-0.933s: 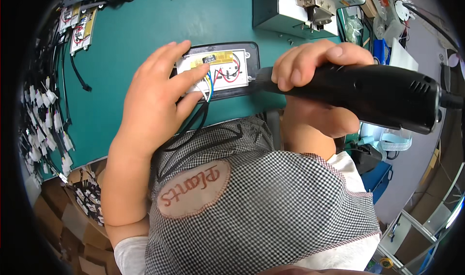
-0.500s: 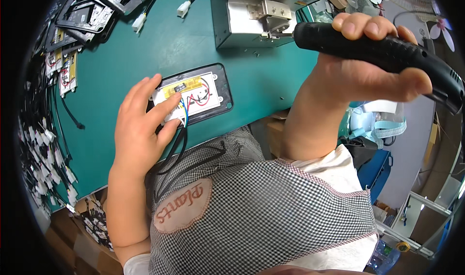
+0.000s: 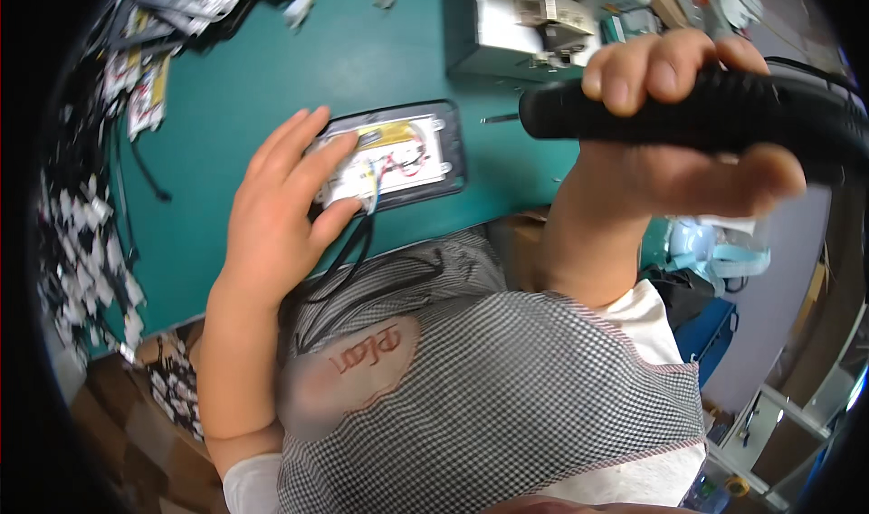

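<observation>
In my right hand (image 3: 647,174) I hold a black electric screwdriver (image 3: 711,120), lying roughly level with its thin bit pointing left. A small screw may sit at the bit's tip, but blur hides it. The bit is right of a black plastic case (image 3: 457,147) and apart from it. Inside the case is a white plate (image 3: 425,174) with a yellow-taped part (image 3: 389,134) and thin coloured wires. My left hand (image 3: 281,192) rests on the case's left end, fingers spread, index finger and thumb on the plate. Black cables (image 3: 358,247) run off the near edge.
A metal-fronted box-shaped machine (image 3: 507,29) stands at the back right of the green table (image 3: 308,52). At the left edge lie many white connectors (image 3: 81,233) on black cables. More black cases (image 3: 181,2) are piled at the back left. A blue box (image 3: 706,333) sits at right.
The screwdriver has moved from the machine's front, left and nearer me, toward the case. My view has shifted, so table things appear further right and higher. My left hand stays on the case.
</observation>
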Tool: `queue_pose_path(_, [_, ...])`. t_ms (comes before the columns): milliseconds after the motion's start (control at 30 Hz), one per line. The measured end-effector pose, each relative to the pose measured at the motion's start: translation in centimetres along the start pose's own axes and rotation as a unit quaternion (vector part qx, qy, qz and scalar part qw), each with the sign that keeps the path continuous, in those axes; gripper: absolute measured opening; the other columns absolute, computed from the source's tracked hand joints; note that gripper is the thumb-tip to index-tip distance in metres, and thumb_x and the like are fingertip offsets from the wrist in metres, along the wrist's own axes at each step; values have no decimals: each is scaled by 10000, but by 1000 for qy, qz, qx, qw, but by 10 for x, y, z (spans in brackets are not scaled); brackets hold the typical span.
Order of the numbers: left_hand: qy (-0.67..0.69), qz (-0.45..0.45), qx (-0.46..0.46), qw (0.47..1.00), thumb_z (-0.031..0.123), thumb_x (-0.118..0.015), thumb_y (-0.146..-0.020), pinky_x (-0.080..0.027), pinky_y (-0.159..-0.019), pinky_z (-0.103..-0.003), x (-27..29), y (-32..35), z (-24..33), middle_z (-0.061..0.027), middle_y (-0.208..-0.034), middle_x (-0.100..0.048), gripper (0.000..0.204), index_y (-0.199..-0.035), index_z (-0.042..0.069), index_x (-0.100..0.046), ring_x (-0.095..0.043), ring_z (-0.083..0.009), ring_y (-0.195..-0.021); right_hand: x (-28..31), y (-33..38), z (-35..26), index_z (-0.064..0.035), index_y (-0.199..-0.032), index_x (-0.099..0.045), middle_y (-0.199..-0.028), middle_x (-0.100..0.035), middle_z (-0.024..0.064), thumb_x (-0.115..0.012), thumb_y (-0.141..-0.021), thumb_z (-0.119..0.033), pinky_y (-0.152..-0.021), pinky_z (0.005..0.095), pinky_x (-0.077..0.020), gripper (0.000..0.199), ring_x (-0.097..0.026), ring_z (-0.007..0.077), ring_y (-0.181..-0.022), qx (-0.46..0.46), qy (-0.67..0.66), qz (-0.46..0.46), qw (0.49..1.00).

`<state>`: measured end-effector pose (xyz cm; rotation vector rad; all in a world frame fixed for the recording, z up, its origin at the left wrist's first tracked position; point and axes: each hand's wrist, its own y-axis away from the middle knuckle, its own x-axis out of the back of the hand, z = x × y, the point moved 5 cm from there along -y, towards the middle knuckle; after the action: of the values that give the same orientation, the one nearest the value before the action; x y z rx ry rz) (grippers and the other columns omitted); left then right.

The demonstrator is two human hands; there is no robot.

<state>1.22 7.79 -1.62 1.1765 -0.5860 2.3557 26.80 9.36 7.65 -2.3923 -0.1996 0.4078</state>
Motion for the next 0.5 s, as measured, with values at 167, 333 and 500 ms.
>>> queue_pose_path(167, [47, 2, 11, 999, 60, -729, -682, -382, -1053, -418, 6, 4, -10, -138, -1347, -511, 632, -1273, 79, -506, -458, -334, -1274, -68, 15, 25, -22, -1318, -419, -909, -545, 116, -568, -798, -704, -610, 376, -496, 870, -571, 231, -691, 48, -114, -93, 988])
queue_pose_path(333, [52, 49, 16, 997, 120, -749, -672, -408, -1036, -422, 2, 8, -14, -92, -1274, -574, 649, -1275, 75, -515, -491, -327, -1245, -99, 30, 51, -9, -1312, -387, -886, -554, 134, -584, -788, -698, -583, 377, -513, 887, -588, 241, -659, 60, -138, -89, 985])
queue_pose_path(500, [80, 64, 18, 995, 121, -746, -674, -411, -1034, -432, 1, 8, -17, -110, -1261, -580, 635, -1265, 60, -524, -504, -335, -1228, -103, 29, 65, -8, -1301, -378, -889, -567, 168, -604, -796, -665, -596, 397, -522, 859, -607, 285, -687, -1, -113, -135, 984])
